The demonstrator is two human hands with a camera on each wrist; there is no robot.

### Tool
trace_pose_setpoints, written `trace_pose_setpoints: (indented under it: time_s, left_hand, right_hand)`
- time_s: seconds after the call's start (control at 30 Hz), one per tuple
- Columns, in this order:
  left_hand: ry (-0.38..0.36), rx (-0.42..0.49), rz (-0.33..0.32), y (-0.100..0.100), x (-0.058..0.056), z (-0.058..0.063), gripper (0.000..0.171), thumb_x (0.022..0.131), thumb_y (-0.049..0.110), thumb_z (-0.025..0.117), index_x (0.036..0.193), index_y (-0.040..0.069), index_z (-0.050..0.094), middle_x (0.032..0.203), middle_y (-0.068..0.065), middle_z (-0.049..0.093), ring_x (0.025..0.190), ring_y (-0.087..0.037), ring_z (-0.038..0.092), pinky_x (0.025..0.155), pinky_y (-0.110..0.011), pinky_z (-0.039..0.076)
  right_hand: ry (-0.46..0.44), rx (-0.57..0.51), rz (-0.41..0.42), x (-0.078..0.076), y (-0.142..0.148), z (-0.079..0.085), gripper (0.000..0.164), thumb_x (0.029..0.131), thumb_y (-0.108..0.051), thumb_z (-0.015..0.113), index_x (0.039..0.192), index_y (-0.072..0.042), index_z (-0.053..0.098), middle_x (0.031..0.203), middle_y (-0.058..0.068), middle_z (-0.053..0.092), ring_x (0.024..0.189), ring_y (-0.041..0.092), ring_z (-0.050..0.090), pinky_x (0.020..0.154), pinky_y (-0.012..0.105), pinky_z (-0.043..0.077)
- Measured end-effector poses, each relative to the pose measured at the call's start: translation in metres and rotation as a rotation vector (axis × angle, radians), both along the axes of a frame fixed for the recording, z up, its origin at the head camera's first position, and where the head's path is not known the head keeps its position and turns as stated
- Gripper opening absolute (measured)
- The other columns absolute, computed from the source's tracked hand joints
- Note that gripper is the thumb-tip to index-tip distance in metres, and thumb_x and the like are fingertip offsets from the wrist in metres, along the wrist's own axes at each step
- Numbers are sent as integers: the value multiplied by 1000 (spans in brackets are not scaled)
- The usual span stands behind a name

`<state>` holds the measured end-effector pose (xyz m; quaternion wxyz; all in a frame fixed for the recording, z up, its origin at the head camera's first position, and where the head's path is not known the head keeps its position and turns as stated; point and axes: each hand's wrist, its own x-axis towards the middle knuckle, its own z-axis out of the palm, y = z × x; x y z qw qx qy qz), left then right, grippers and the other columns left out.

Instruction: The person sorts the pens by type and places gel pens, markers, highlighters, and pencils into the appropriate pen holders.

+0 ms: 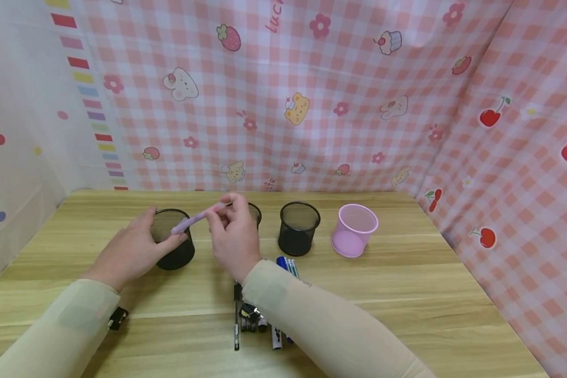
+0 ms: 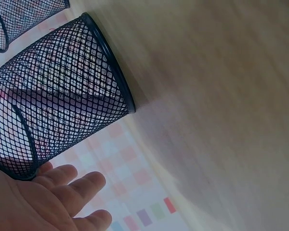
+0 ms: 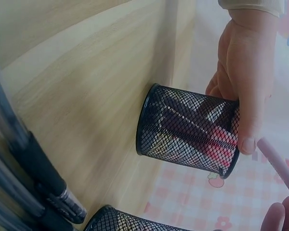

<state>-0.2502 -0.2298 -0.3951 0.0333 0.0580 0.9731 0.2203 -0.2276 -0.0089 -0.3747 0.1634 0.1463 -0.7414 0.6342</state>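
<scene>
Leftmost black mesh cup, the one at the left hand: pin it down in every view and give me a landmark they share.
Head: the black mesh cup is left of centre, at the row's left end.
Left wrist: the black mesh cup appears sideways, at upper left.
Right wrist: the black mesh cup appears sideways, right of centre.
Shared landmark: the left hand, at its rim in all three.

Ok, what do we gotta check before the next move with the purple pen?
1. Purple pen pinched by the right-hand grip: ok.
2. Left-hand grip at the leftmost black cup's rim: ok.
3. That cup standing upright: ok.
4. Purple pen pointing straight down into the cup: not ok, it slants above the rim.
5. Enough room inside: cannot tell; something purple and pen-like shows through the mesh.
</scene>
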Motion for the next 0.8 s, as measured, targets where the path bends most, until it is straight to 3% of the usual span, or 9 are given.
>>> trace_pose_setpoints:
  time_s: [0.23, 0.53, 0.8]
  left_hand:
    - [5, 1, 0, 0, 0, -1, 127, 91, 88, 44, 166, -5, 3, 168, -38, 20, 146, -64, 30, 112, -78, 34]
    - [18, -13, -8, 0, -1, 0, 126, 92, 88, 42, 166, -7, 5, 167, -39, 20, 146, -64, 30, 112, -78, 34]
    - [25, -2, -7, 1, 0, 0, 126, 92, 88, 42, 166, -7, 6, 167, -38, 22, 145, -64, 33, 111, -78, 36]
  right_hand:
    - [26, 76, -28, 2, -2, -2, 22, 105, -14, 65, 123, -9, 53, 100, 10, 78, 66, 0, 50, 57, 17, 41]
    - [100, 183, -100, 0, -2, -7, 17, 104, -15, 68, 119, -9, 60, 105, 6, 81, 72, 1, 61, 64, 15, 49]
    - [83, 234, -112, 1, -2, -7, 16, 104, -18, 68, 118, -10, 66, 104, 2, 81, 72, 1, 57, 66, 15, 48]
